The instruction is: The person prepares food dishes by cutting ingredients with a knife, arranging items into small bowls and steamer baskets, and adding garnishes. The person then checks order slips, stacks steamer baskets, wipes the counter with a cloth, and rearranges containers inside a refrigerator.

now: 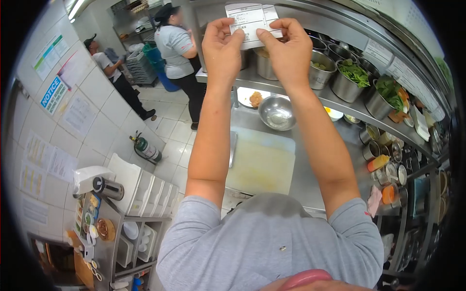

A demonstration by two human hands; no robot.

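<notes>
Both arms reach up and forward, holding printed paper order slips (250,22) at the level of the steel shelf. My left hand (222,46) pinches the left edge between thumb and fingers. On the other side, my right hand (290,51) grips the right edge, its thumb on the front. Two slips seem to overlap; their small print is too fine to read. Below the hands stand a metal bowl (277,112), a white plate (242,97) with a light brown food heap, and a pale cutting board (264,162) on the steel counter.
Metal pots of leafy greens (351,72) line the shelf to the right. Sauce bottles (378,163) and small tubs stand at the counter's right. A person in a grey shirt (175,48) and another person (109,68) stand back left. A fire extinguisher (147,149) is on the floor.
</notes>
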